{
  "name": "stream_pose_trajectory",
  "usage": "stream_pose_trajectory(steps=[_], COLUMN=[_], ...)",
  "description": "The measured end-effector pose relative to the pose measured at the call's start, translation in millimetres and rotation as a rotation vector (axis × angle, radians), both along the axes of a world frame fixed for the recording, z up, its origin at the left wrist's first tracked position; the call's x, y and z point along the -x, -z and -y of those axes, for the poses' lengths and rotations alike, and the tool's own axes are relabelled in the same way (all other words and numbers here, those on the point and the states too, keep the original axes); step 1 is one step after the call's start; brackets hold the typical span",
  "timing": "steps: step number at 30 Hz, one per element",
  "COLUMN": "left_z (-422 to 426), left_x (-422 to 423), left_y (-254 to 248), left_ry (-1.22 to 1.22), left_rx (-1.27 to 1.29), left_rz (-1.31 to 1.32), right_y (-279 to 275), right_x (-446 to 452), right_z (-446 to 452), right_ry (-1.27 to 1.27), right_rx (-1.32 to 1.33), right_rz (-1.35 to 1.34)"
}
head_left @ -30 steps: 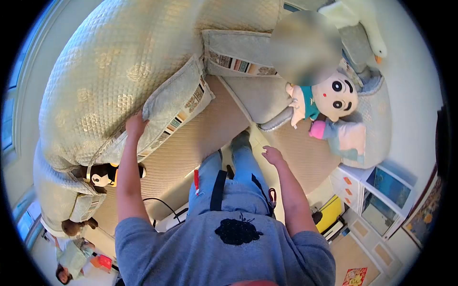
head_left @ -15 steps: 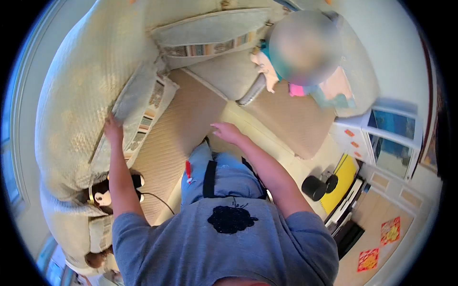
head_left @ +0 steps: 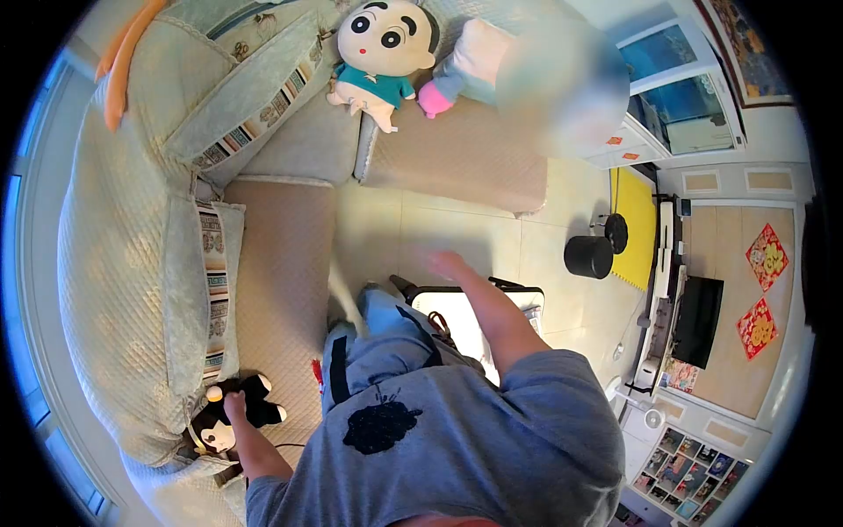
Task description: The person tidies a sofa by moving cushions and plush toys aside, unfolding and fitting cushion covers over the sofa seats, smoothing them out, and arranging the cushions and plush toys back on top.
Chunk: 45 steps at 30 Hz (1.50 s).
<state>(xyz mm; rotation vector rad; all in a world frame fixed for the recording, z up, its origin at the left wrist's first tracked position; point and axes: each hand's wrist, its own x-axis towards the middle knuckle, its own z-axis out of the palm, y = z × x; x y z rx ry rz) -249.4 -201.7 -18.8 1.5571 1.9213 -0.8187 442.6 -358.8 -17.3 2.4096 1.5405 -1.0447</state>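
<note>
My left hand point(head_left: 234, 405) is down at the sofa's near end, its fingers closed against a black-and-white plush toy point(head_left: 257, 400) with a pale face. The toy lies on the quilted seat beside a patterned cushion point(head_left: 217, 290). Over the floor in front of me, my right hand point(head_left: 446, 263) reaches out with its fingers stretched, slightly blurred and holding nothing. Below that forearm stands a white-topped stool or small table point(head_left: 435, 303) with dark edges, partly covered by my arm and shirt.
A large cartoon plush doll point(head_left: 379, 75) sits at the sofa corner, beside a pink-and-grey plush point(head_left: 452, 79). On the right are a black cylindrical bin point(head_left: 588, 256), a yellow mat point(head_left: 630, 233) and a TV point(head_left: 700, 322). A blurred patch hides part of the far seat.
My left hand has gone from the back cushion down to the black-and-white plush toy. The view has turned right, bringing the cartoon doll, TV and white-topped piece into sight.
</note>
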Motion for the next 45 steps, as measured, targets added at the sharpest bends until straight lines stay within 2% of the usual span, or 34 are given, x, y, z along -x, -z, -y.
stream_pose_trajectory(steps=[1, 3, 7, 9, 10, 11, 13, 14, 15, 16, 17, 18, 20, 22, 23, 24, 25, 26, 27, 28, 29, 31, 33, 34, 36, 37, 38, 39, 40, 41, 42, 43, 45], left_z=[11, 34, 67, 81, 89, 89, 109, 124, 137, 143, 150, 152, 144, 148, 137, 136, 137, 137, 138, 148, 151, 151, 154, 154, 153, 150, 164, 144, 143, 146, 141, 132, 120], left_x=[26, 34, 64, 88, 95, 106, 108, 130, 142, 145, 150, 135, 122, 129, 130, 126, 131, 135, 141, 162, 167, 165, 167, 164, 162, 153, 167, 155, 160, 176, 188, 196, 187], left_y=[16, 7, 25, 53, 62, 72, 71, 88, 102, 111, 116, 95, 84, 106, 111, 108, 133, 126, 137, 168, 187, 154, 156, 156, 152, 149, 163, 130, 123, 149, 161, 151, 108], left_ry=[0.129, -0.250, -0.372, -0.509, -0.538, -0.354, -0.481, -0.513, -0.547, -0.551, -0.575, -0.846, -1.120, -1.616, -1.738, -1.598, -1.614, -1.747, -1.629, -1.553, -1.644, -1.652, -1.710, -1.815, -1.820, -1.814, -1.517, -1.986, -1.860, -1.780, -1.606, -1.832, -1.927], left_rx=[0.041, -0.023, -0.082, -0.137, -0.119, 0.037, -0.094, -0.175, -0.260, -0.328, -0.339, -0.335, -0.327, -0.239, -0.103, 0.004, -0.210, -0.278, -0.421, -0.472, -0.612, -0.537, -0.592, -0.575, -0.661, -0.737, -0.701, -0.616, -0.585, -0.636, -0.795, -0.615, -0.614], left_rz=[0.019, -0.089, -0.002, 0.090, 0.059, 0.002, 0.036, 0.237, 0.441, 0.362, 0.402, 0.494, 0.591, 1.185, 1.096, 1.587, 1.370, 1.128, 0.914, 0.979, 0.875, 0.818, 0.915, 0.921, 0.962, 1.005, 1.169, 0.963, 1.093, 1.268, 1.324, 1.234, 1.185], right_y=[-1, -3, 7, -2, -1, 1, -2, -2, -14, -13, -13, -15, -30, -45, -46, -45, -39, -33, -39, -51, -40, -39, -47, -50, -57, -29, -21, -16, -8, -4, -11, -22, -28], right_x=[0, 7, 46, 85, 105, 126, 176, 200, 225, 248, 268, 284, 316, 335, 343, 334, 334, 331, 327, 331, 323, 317, 318, 322, 327, 312, 310, 311, 312, 315, 324, 334, 350], right_z=[15, 41, 80, 85, 85, 86, 83, 87, 85, 85, 85, 84, 77, 73, 75, 80, 89, 96, 96, 92, 99, 99, 95, 91, 84, 94, 92, 88, 85, 82, 76, 67, 58], right_ry=[0.003, 0.060, -0.050, 0.121, 0.118, 0.131, 0.149, 0.068, -0.137, -0.197, -0.254, -0.261, -0.288, -0.261, -0.236, -0.255, -0.330, -0.317, -0.351, -0.228, -0.382, -0.233, -0.223, -0.238, -0.192, -0.332, -0.382, -0.428, -0.456, -0.485, -0.445, -0.407, -0.386], right_rx=[-0.005, 0.149, 0.081, -0.014, -0.051, -0.105, -0.001, -0.058, -0.048, -0.003, 0.042, 0.042, 0.057, 0.010, -0.030, -0.054, -0.065, -0.055, 0.005, 0.116, -0.039, 0.137, 0.213, 0.213, 0.327, 0.215, 0.190, 0.164, 0.095, 0.030, 0.016, 0.003, 0.021], right_rz=[0.004, 0.001, 0.012, -0.032, -0.050, -0.099, -0.148, -0.174, -0.194, -0.215, -0.231, -0.222, -0.298, -0.323, -0.362, -0.300, -0.303, -0.340, -0.284, -0.289, -0.216, -0.195, -0.152, -0.153, -0.161, -0.144, -0.140, -0.132, -0.141, -0.149, -0.191, -0.237, -0.245])
